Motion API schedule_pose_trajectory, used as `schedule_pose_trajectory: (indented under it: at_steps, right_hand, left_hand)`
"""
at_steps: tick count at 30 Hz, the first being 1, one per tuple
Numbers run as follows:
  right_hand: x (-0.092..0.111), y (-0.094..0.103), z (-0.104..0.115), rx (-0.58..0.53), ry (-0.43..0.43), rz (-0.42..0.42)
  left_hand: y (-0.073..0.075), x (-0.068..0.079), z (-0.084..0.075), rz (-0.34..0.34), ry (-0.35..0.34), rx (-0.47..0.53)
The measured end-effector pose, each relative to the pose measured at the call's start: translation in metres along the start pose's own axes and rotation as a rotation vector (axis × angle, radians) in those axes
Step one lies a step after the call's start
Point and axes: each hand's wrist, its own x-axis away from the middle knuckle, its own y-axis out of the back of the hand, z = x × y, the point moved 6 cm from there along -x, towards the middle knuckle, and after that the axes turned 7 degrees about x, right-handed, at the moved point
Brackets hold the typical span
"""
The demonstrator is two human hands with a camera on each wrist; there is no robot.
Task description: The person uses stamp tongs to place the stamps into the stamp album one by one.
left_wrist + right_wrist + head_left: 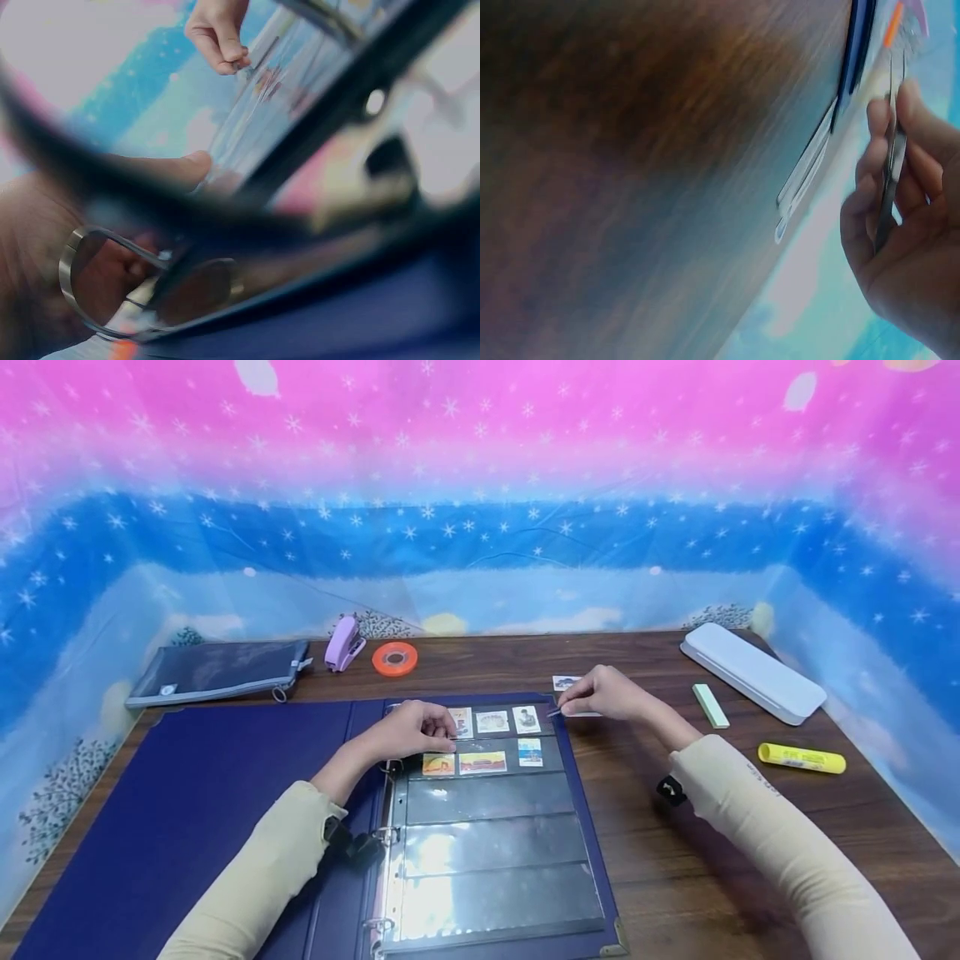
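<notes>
A dark blue ring binder lies spread on the table, with a stamp page of clear-fronted black strips on its right side. Stamps sit in the top two strips. My left hand rests at the upper left of the page, fingers loosely bent and thumb stretched out over the stamps; its underside is hidden. My right hand pinches metal tweezers just beyond the page's upper right corner. In the right wrist view the tweezer tips stand slightly apart with nothing visible between them. One loose stamp lies behind that hand.
Along the back are a dark zip pouch, a purple stapler and an orange tape roll. To the right lie a white case, a pale green eraser-like block and a yellow glue stick. Metal rings line the page's left edge.
</notes>
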Motion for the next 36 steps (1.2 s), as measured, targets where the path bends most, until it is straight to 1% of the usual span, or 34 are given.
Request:
schedule_pose_trajectory:
  at_steps: [3, 5, 7, 10, 12, 14, 17, 20, 23, 25, 30, 32, 36]
  right_hand:
    - [0.006, 0.012, -0.014, 0.021, -0.093, -0.104]
    - [0.011, 0.019, -0.023, 0.051, -0.152, -0.138]
    - [0.017, 0.024, -0.03, 0.098, -0.196, -0.149]
    - [0.028, 0.03, -0.042, 0.17, -0.253, -0.155]
    - [0.035, 0.035, -0.051, 0.213, -0.281, -0.17]
    - [0.041, 0.038, -0.059, 0.236, -0.304, -0.185]
    - [0.045, 0.036, -0.066, 0.225, -0.308, -0.18]
    - [0.044, 0.028, -0.069, 0.184, -0.317, -0.159]
    - [0.041, 0.021, -0.069, 0.171, -0.336, -0.155]
    - [0.04, 0.019, -0.069, 0.184, -0.354, -0.161]
    - [0.035, 0.018, -0.066, 0.209, -0.361, -0.176]
    - [0.035, 0.02, -0.064, 0.216, -0.362, -0.184]
    - [0.038, 0.024, -0.062, 0.229, -0.374, -0.192]
  left_hand:
    - [-0.001, 0.005, -0.017, 0.005, 0.0, -0.147]
    - [-0.005, 0.014, -0.029, 0.02, -0.005, -0.262]
    - [-0.012, 0.027, -0.037, 0.044, -0.006, -0.366]
    - [-0.022, 0.046, -0.044, 0.059, -0.021, -0.465]
    - [-0.026, 0.055, -0.047, 0.042, -0.053, -0.522]
    - [-0.029, 0.059, -0.05, 0.011, -0.093, -0.567]
    - [-0.032, 0.061, -0.053, -0.027, -0.126, -0.604]
    - [-0.033, 0.064, -0.053, -0.052, -0.115, -0.588]
    - [-0.035, 0.067, -0.051, -0.072, -0.119, -0.581]
    - [-0.036, 0.068, -0.049, -0.075, -0.118, -0.584]
    - [-0.037, 0.07, -0.048, -0.085, -0.103, -0.606]
    - [-0.037, 0.07, -0.05, -0.089, -0.106, -0.617]
    - [-0.039, 0.068, -0.057, -0.081, -0.127, -0.678]
